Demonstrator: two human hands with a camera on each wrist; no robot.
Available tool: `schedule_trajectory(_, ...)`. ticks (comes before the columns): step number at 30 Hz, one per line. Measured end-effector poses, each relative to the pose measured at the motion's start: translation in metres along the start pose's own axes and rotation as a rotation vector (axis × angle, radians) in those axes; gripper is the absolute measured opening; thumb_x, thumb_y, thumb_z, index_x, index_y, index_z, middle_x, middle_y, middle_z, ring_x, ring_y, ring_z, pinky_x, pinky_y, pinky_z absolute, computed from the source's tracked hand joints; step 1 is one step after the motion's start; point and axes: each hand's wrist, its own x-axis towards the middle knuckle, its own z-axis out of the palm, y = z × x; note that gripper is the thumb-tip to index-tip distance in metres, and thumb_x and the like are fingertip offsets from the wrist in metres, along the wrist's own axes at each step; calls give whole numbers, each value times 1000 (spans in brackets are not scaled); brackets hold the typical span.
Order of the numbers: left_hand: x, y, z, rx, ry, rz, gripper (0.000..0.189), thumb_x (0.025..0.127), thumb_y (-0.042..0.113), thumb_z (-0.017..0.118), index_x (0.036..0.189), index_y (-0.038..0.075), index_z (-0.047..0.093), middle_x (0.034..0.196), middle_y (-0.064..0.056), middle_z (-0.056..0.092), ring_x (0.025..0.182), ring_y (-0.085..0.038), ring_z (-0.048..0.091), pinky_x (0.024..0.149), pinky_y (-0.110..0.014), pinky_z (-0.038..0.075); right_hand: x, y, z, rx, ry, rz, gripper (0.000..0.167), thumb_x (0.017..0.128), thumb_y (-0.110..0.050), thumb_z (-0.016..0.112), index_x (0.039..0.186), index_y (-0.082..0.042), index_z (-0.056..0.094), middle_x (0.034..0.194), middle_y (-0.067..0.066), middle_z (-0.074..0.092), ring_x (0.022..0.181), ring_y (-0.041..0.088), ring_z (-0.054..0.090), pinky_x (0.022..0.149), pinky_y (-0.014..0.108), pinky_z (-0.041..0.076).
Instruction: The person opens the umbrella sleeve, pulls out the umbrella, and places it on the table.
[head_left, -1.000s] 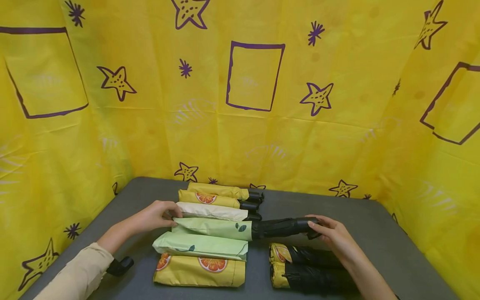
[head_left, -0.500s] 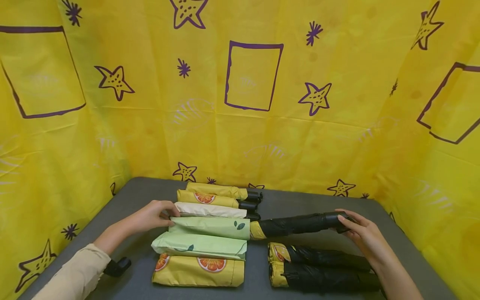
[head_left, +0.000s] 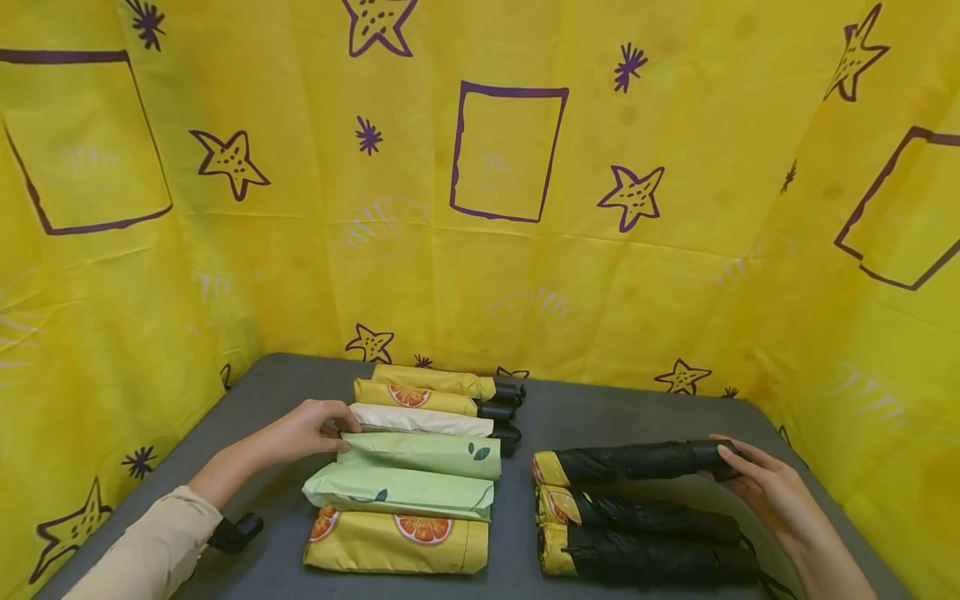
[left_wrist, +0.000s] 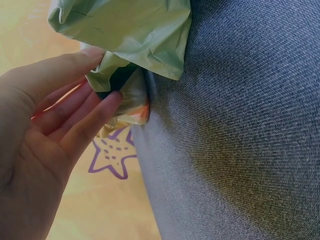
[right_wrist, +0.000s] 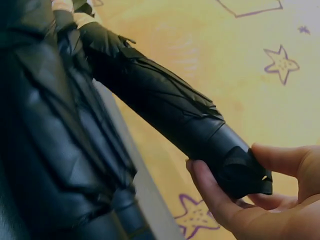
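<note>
While my right hand (head_left: 768,483) pinches the handle end of a folded black umbrella (head_left: 637,460), thumb on one side and fingers on the other, my left hand (head_left: 318,429) pinches the left end of a green sleeve (head_left: 420,457) between thumb and finger. The remaining left fingers are partly hidden; I cannot tell whether they bear on the cloth.

Umbrella position: right of centre, lower half of the head view, yellow end pointing left, handle pointing right. It lies beyond two more umbrellas (head_left: 652,560), roughly parallel to them. Whether its handle end touches the grey table (head_left: 600,408) cannot be determined. I grip at the handle, presumably because that part is rigid and spares the rolled fabric.

Sleeve position: left of centre, apart from the umbrella. Its right end shows no handle and the cloth looks slack, so I judge it empty. The left-end pinch presumably anchors this light cloth against sliding.

Nearer the bottom edge lie a second green sleeve (head_left: 401,493) and a yellow sleeve with orange slices (head_left: 397,546), likewise without handles. Above, a white sleeve (head_left: 423,422) and two yellow sleeves (head_left: 435,383) have black handles (head_left: 507,437) projecting right. The parallel row presumably keeps each piece separately reachable.
</note>
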Motion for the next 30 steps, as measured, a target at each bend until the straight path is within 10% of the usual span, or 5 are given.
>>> schedule_trajectory(9, 0, 1, 0, 8, -5, 5, 20, 86, 14, 74, 104, 12, 67, 106, -7, 67, 93, -17, 66, 75, -23, 57, 4, 18, -14, -190, -53, 138, 25, 104, -34, 46, 125, -36, 60, 112, -31, 51, 110, 8, 60, 98, 35, 50)
schedule_trajectory(18, 1, 2, -2, 10, -6, 1, 19, 86, 14, 74, 104, 11, 67, 106, -8, 67, 95, -19, 66, 76, -24, 58, 7, 25, -9, -567, -43, 178, 65, 97, -42, 57, 147, -5, 42, 156, 32, 20, 128, 55, 37, 90, 51, 50)
schedule_trajectory(22, 1, 2, -1, 15, -1, 13, 20, 86, 13, 74, 104, 11, 67, 106, -9, 67, 95, -19, 66, 76, -24, 58, 8, 28, -10, -608, -131, 140, 63, 95, -34, 62, 146, -3, 42, 155, 32, 24, 138, 60, 16, 94, 59, 44)
schedule_trajectory(30, 3, 1, -1, 16, -1, 19, 20, 86, 13, 74, 104, 12, 67, 106, -8, 67, 93, -17, 65, 75, -24, 58, 15, 27, -13, -600, -231, 57, 55, 93, -17, 63, 141, 3, 46, 148, 34, 35, 135, 61, 20, 91, 63, 43)
